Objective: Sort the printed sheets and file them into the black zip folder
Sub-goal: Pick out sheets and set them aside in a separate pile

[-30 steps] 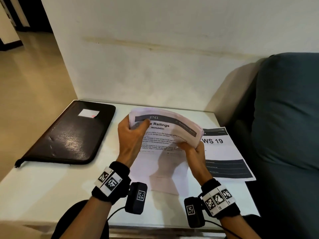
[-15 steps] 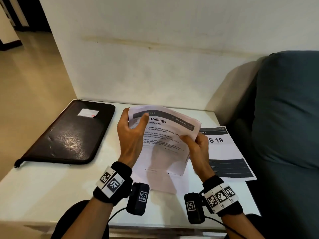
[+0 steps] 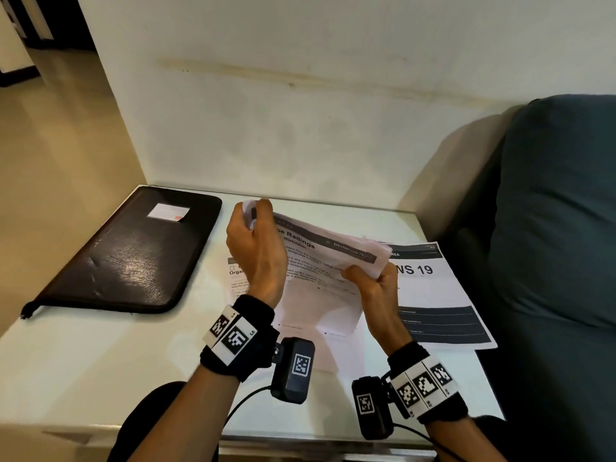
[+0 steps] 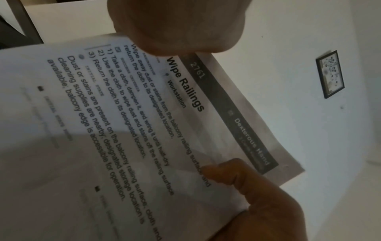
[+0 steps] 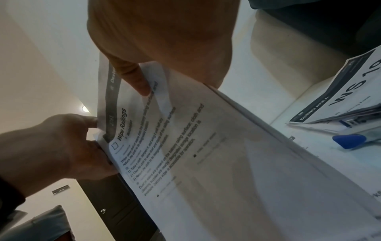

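Held sheets (image 3: 320,271): small stack of white printed pages, top one headed "Wipe Railings" with dark banner reading 2761, lifted off the table and bowed. Pinched at the top-left corner by one hand, gripped at the right edge by the other, with a thumb pressed on the top page. "WS 19" sheet (image 3: 430,295): white with dark banner and dark block, flat, just right of the right-side grip, partly under the held stack. Black zip folder (image 3: 133,251): closed, flat, glossy, small white label on top, left of the left-side grip, apart from the sheets.
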